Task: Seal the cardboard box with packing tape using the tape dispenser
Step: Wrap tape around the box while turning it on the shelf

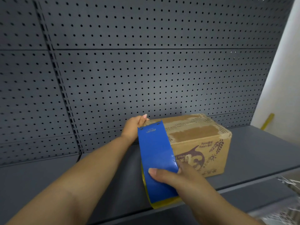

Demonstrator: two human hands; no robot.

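Nearest, the right hand grips the blue dispenser round its near end, with its far edge up at the left end of the box, probably to start a strip there. Beyond, the left hand clasps the box's far left corner, likely steadying it on the shelf.

A brown cardboard box is sitting closed on a grey shelf; a blue tape dispenser, carrying yellow tape, is leaning against its top left edge.
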